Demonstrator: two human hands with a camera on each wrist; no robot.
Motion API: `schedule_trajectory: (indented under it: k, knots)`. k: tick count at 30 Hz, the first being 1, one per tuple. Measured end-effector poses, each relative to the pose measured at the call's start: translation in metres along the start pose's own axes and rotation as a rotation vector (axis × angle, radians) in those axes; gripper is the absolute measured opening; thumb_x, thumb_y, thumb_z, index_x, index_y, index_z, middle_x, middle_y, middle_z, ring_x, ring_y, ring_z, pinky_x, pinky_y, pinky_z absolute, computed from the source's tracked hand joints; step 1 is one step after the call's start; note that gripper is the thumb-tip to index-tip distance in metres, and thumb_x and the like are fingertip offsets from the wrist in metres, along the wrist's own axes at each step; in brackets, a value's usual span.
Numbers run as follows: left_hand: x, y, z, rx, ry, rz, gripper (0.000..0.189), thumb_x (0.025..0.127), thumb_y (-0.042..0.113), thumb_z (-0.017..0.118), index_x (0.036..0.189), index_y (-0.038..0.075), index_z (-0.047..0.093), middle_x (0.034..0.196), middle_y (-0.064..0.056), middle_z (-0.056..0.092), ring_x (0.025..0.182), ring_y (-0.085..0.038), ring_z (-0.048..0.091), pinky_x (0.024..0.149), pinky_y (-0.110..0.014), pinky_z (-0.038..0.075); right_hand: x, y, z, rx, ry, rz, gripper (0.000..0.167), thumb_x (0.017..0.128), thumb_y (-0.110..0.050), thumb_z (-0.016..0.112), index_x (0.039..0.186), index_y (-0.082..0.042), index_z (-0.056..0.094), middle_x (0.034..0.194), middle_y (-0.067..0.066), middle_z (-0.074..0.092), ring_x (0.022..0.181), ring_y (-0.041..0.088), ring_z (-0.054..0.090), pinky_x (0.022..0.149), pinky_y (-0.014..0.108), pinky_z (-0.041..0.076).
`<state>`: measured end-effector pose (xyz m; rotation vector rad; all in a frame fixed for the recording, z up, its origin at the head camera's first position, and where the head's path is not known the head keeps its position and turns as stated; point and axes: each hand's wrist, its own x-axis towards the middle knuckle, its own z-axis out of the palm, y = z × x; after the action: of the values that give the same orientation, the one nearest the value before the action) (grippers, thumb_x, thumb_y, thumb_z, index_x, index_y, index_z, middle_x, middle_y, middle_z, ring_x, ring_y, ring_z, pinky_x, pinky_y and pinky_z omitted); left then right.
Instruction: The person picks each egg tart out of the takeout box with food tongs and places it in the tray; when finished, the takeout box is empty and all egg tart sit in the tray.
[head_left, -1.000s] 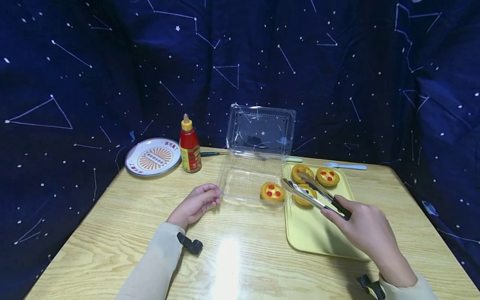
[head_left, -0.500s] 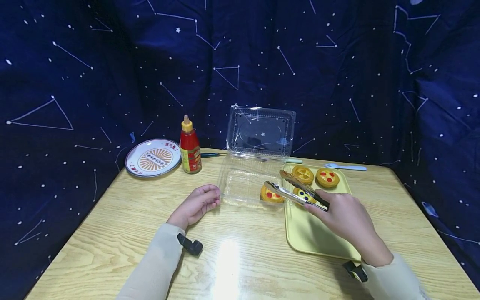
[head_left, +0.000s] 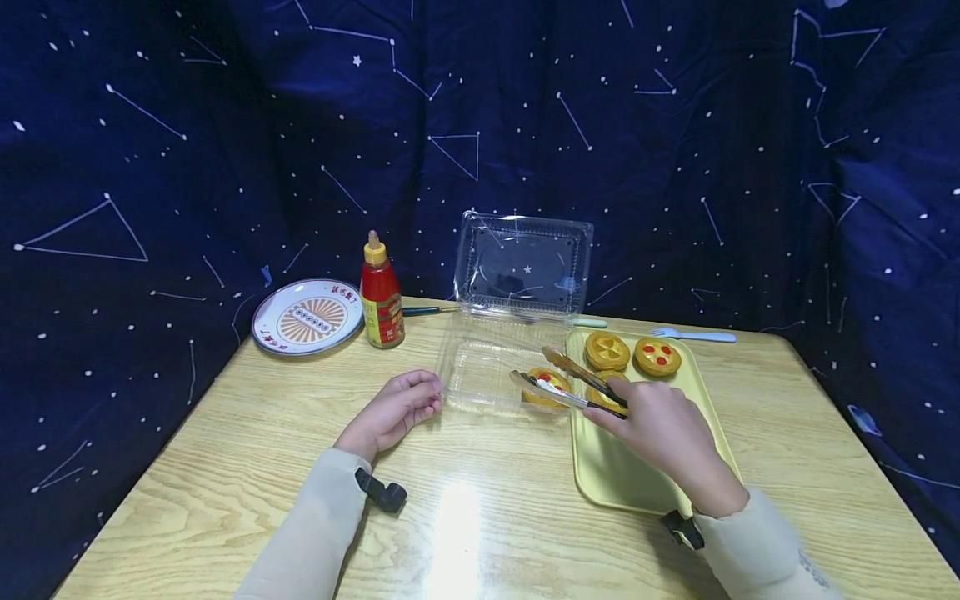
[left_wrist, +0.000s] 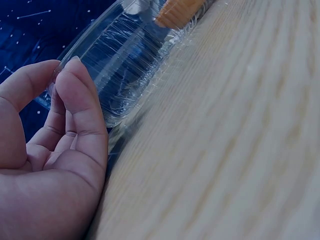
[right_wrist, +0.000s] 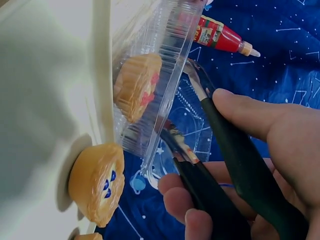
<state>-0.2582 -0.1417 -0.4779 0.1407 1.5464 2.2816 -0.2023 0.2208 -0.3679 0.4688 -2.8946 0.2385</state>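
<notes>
1. on the light wooden table (head_left: 465,533), head view: right hand (head_left: 660,433) grips black-handled metal tongs (head_left: 566,383), fingers curled round the handles. tong arms are apart, tips over the red-dotted yellow tart (head_left: 546,385) inside the clear plastic clamshell box (head_left: 487,358), lid standing up behind. left hand (head_left: 393,408) rests at the box's near left corner, fingers loosely curled, touching the rim. pale yellow rectangular tray (head_left: 637,475) sits just right of the box, holding a blue-dotted tart (head_left: 600,395) partly hidden by the tongs, a plain orange tart (head_left: 607,351) and another red-dotted tart (head_left: 657,356). red sauce bottle with yellow cap (head_left: 381,292) and round patterned plate (head_left: 307,316) at far left; light blue fork (head_left: 693,335) beyond the tray.
2. left wrist view: left hand (left_wrist: 50,165) fingertips and thumb pinch the clear box (left_wrist: 125,65) edge; an orange blur shows inside.
3. right wrist view: right hand (right_wrist: 260,165) thumb and fingers wrapped on the tongs (right_wrist: 215,155); the tong tips reach over the box wall (right_wrist: 165,65) near the red-dotted tart (right_wrist: 137,85); blue-dotted tart (right_wrist: 96,182) on the tray (right_wrist: 45,100); sauce bottle (right_wrist: 222,37) behind.
</notes>
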Motion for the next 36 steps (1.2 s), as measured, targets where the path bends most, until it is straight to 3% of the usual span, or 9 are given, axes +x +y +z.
schedule_trajectory:
  k: [9, 16, 21, 29, 36]
  knots:
    - [-0.001, 0.000, 0.001, -0.002, 0.002, 0.003, 0.004, 0.098, 0.005, 0.056, 0.102, 0.005, 0.059, 0.087, -0.005, 0.060, 0.078, -0.012, 0.061, 0.067, -0.018, 0.052, 0.010, -0.014, 0.004, -0.034, -0.060, 0.027, 0.043, 0.083, -0.054, 0.073, 0.094, -0.013, 0.067, 0.059, 0.001, 0.047, 0.052, 0.021, 0.049, 0.039, 0.035, 0.032]
    - [-0.001, 0.000, 0.004, 0.002, -0.001, 0.005, 0.006, 0.099, 0.003, 0.054, 0.103, 0.003, 0.058, 0.087, -0.004, 0.061, 0.077, -0.012, 0.061, 0.068, -0.018, 0.051, 0.016, -0.025, 0.002, -0.031, -0.121, 0.099, 0.043, 0.083, -0.052, 0.073, 0.086, -0.011, 0.063, 0.062, 0.003, 0.050, 0.051, 0.022, 0.049, 0.039, 0.036, 0.034]
    - [0.000, 0.000, 0.004, 0.004, 0.007, 0.001, 0.006, 0.100, 0.002, 0.053, 0.103, 0.003, 0.058, 0.087, -0.005, 0.061, 0.078, -0.013, 0.060, 0.068, -0.018, 0.051, 0.018, -0.028, 0.002, -0.038, -0.134, 0.102, 0.042, 0.084, -0.052, 0.074, 0.087, -0.011, 0.066, 0.063, 0.003, 0.051, 0.051, 0.022, 0.049, 0.039, 0.036, 0.035]
    - [0.001, 0.000, 0.002, 0.003, 0.005, 0.003, 0.006, 0.100, 0.002, 0.052, 0.105, 0.001, 0.056, 0.087, -0.005, 0.060, 0.078, -0.012, 0.060, 0.067, -0.018, 0.051, 0.020, -0.023, 0.010, -0.053, -0.061, 0.014, 0.037, 0.080, -0.047, 0.079, 0.091, -0.012, 0.071, 0.062, 0.002, 0.052, 0.051, 0.021, 0.051, 0.040, 0.036, 0.035]
    - [-0.001, 0.001, 0.002, 0.000, 0.012, 0.002, 0.007, 0.100, 0.003, 0.053, 0.106, 0.000, 0.055, 0.090, -0.008, 0.059, 0.077, -0.012, 0.061, 0.067, -0.018, 0.051, 0.019, -0.019, 0.016, -0.028, -0.016, 0.008, 0.036, 0.082, -0.046, 0.078, 0.095, -0.013, 0.071, 0.061, 0.000, 0.051, 0.051, 0.020, 0.049, 0.040, 0.035, 0.034]
